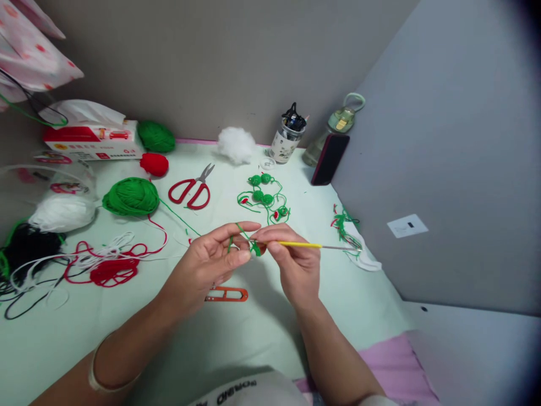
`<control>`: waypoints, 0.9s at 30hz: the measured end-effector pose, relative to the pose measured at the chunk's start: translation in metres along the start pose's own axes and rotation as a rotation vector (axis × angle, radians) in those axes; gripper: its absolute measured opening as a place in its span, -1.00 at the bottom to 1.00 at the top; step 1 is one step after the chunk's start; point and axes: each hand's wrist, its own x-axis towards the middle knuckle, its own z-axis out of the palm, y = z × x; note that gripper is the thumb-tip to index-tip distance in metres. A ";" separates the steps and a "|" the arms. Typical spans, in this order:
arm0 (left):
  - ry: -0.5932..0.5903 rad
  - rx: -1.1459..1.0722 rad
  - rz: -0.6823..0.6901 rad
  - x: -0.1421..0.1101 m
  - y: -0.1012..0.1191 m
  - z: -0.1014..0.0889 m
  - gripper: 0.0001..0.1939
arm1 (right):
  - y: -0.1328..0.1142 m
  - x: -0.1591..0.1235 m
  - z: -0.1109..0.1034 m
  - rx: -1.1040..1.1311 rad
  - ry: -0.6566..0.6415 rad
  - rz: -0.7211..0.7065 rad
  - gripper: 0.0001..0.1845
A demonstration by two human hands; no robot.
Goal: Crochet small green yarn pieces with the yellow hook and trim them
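Note:
Between my fingertips is a small green crochet piece (255, 248), pinched by my left hand (217, 254). A strand of green yarn runs over the left index finger and back to a green yarn ball (132, 197). My right hand (296, 259) is closed around the yellow handle of a crochet hook (300, 245). Its bare metal end points right, and the working tip meets the green piece, partly covered by my fingers. Beneath my left hand lie orange thread snips (230, 294), partly hidden. Several small green crocheted balls (262, 197) with loose tails lie beyond my hands.
Red-handled scissors (192, 192) lie left of centre. White stuffing (236, 145), a pen cup (287, 141), a bottle (333, 129) and a phone (330, 160) line the back. Loose red yarn (115, 272) tangles at left, near a tissue box (95, 141). Yarn scraps (344, 225) lie right.

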 end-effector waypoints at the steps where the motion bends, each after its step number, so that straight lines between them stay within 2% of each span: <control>1: 0.013 0.004 -0.009 0.001 0.000 0.000 -0.63 | 0.000 0.000 0.000 0.000 0.008 -0.002 -0.86; 5: 0.080 0.008 -0.018 0.002 0.002 0.001 -0.70 | -0.002 0.002 -0.002 0.169 0.001 0.110 -0.82; 7: 0.090 -0.022 -0.002 0.002 0.004 0.003 -0.74 | -0.004 0.000 -0.003 0.147 -0.002 0.108 -0.79; 9: 0.113 -0.050 0.007 0.001 0.006 0.005 -0.73 | -0.005 -0.003 -0.003 -0.017 0.010 -0.005 -0.79; 12: 0.142 -0.083 0.006 0.001 0.005 0.008 -0.62 | -0.003 -0.011 -0.002 -0.446 -0.049 -0.331 -0.74; 14: 0.109 -0.140 -0.025 0.001 0.003 0.008 -0.57 | -0.001 -0.015 0.000 -0.659 -0.131 -0.486 -0.62; 15: 0.082 -0.174 -0.049 0.002 0.002 0.007 -0.57 | 0.000 -0.016 0.000 -0.714 -0.152 -0.513 -0.59; 16: 0.057 -0.203 -0.072 0.002 0.001 0.006 -0.58 | 0.000 -0.016 0.001 -0.721 -0.152 -0.508 -0.58; 18: 0.034 -0.229 -0.103 0.003 0.000 0.003 -0.60 | -0.002 -0.013 0.001 -0.594 -0.097 -0.434 -0.63; 21: 0.060 -0.174 -0.083 0.002 0.002 0.001 -0.62 | -0.005 -0.004 -0.001 -0.179 0.014 -0.162 -0.77; 23: 0.097 -0.076 -0.040 0.001 0.003 0.002 -0.62 | -0.006 0.001 -0.002 0.045 0.049 0.029 -0.79; 25: 0.133 0.034 0.002 -0.002 0.003 0.003 -0.58 | -0.005 0.001 -0.001 0.085 0.040 0.108 -0.78; 27: 0.158 0.092 0.034 -0.004 0.001 0.006 -0.52 | -0.003 -0.003 0.002 -0.105 0.027 0.018 -0.82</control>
